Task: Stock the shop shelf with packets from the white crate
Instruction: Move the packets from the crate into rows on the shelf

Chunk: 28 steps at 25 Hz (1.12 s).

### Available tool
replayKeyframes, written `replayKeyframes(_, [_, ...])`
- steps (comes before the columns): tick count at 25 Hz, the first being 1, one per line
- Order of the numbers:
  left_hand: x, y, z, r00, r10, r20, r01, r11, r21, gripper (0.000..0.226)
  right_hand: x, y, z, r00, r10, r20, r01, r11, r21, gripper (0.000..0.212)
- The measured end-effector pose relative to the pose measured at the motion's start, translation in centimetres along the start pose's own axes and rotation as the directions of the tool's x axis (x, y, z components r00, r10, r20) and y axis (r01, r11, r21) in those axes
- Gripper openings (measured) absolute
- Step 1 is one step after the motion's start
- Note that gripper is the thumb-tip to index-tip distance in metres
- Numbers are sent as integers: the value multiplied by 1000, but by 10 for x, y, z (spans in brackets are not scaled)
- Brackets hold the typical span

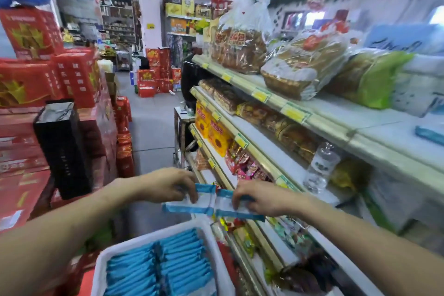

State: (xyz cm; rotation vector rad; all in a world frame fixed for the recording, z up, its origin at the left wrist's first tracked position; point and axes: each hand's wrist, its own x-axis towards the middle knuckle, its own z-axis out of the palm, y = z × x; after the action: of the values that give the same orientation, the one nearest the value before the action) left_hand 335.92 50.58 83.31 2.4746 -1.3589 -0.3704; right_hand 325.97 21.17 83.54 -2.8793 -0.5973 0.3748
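Observation:
The white crate [153, 235] stands at the bottom centre, filled with several blue packets [163, 269] standing on edge. Above it, my left hand [168, 184] grips one blue-and-white packet [201, 202] by its top edge. Beside it, my right hand [257, 199] grips a second blue-and-white packet [230, 209] the same way. Both packets hang side by side in the air just in front of the shop shelf [269, 166], level with its lower tiers.
The shelf on the right holds bread bags [240, 48], a wrapped basket [295, 72], yellow boxes [211, 130], red snack packets [242, 163] and a clear bottle [322, 166]. Stacked red gift boxes [48, 79] and a black box [62, 149] line the left. The grey aisle floor [151, 113] runs ahead.

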Motion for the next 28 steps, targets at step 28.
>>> replayKeyframes(28, [346,459,-88,512,857,56,-852,515,-97,33,-437,163,-165,414,672,-614,-842,539,22,42])
